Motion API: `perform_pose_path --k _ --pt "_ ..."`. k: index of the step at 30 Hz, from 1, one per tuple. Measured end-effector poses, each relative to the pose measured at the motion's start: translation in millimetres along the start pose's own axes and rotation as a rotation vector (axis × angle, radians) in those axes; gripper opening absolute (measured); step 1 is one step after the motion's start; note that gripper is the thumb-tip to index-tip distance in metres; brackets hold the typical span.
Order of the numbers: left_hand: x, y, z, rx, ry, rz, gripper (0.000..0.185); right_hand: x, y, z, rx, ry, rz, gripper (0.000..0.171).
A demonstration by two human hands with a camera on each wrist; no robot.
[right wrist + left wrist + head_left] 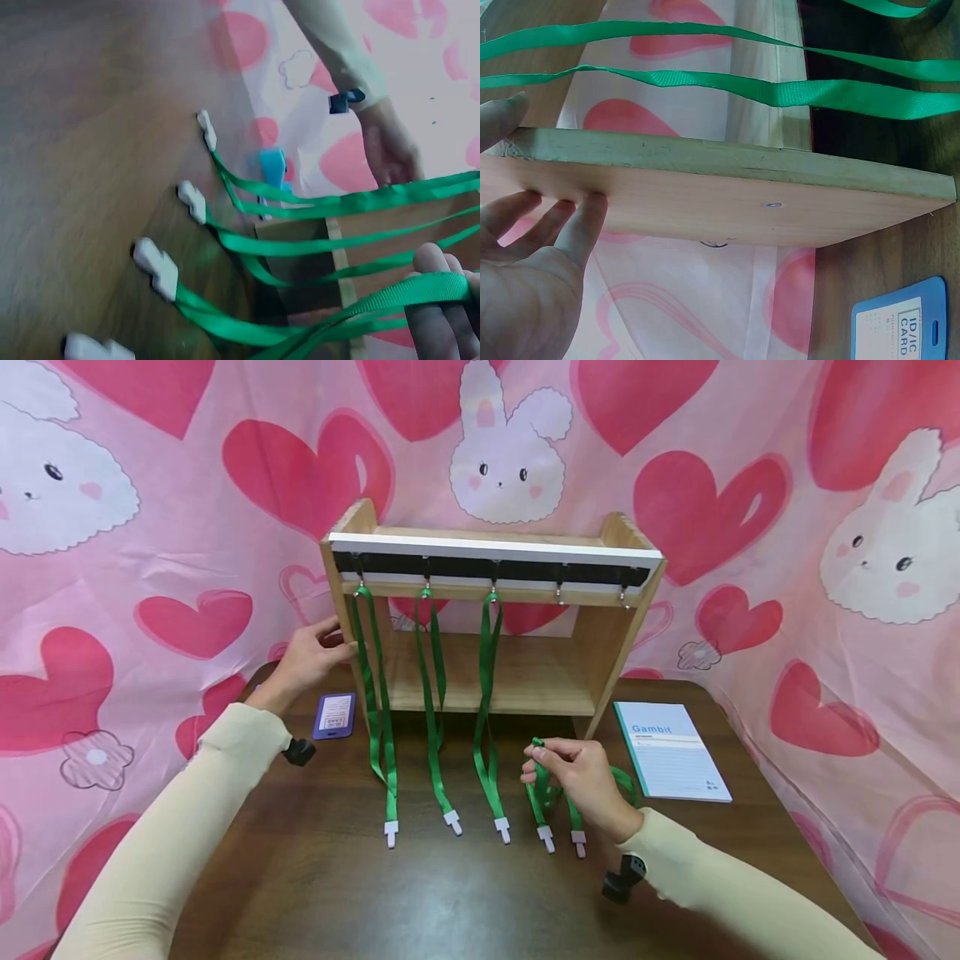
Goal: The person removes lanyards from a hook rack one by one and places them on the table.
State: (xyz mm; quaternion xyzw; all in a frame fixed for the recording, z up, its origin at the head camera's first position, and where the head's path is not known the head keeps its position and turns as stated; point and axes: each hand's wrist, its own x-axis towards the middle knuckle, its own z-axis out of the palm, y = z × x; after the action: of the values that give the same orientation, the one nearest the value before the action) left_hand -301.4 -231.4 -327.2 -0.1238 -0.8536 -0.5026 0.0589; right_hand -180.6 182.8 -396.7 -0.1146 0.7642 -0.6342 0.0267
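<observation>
Head view: the left hand (309, 658) rests against the left side panel of the wooden rack (600, 647), fingers extended, grasping nothing. Three green lanyards hang from the rack's hooks, their white clips lying on the desk (420, 893). The right hand (577, 781) pinches a loose green lanyard (542, 793) just in front of the rack, its clips on the desk beside the hanging ones. A blue card holder (333, 716) lies near the left hand; a notebook (671, 750) lies right of the rack.

Left wrist view: the fingers (581, 225) lie straight against the panel's (780, 206) face, the thumb at its edge. The card holder (896, 322) shows at lower right.

Right wrist view: the fingers (435, 322) curl round the green strap (375, 304). White clips (157, 266) rest on the desk; image blurred.
</observation>
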Motion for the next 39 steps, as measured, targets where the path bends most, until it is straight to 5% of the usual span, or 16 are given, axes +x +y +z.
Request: perform_pose_path --k 11,24,39 --pt "1.3 -0.5 0.9 -0.019 0.005 0.012 0.062 36.9 25.0 15.2 0.18 0.133 0.118 0.03" --pt "2.8 -1.4 2.3 -0.067 0.021 -0.004 0.06 51.5 50.6 9.0 0.107 0.269 0.099 0.03" --pt "0.5 -0.9 0.9 -0.044 0.006 -0.045 0.061 47.7 66.3 9.7 0.032 0.289 0.141 0.033"
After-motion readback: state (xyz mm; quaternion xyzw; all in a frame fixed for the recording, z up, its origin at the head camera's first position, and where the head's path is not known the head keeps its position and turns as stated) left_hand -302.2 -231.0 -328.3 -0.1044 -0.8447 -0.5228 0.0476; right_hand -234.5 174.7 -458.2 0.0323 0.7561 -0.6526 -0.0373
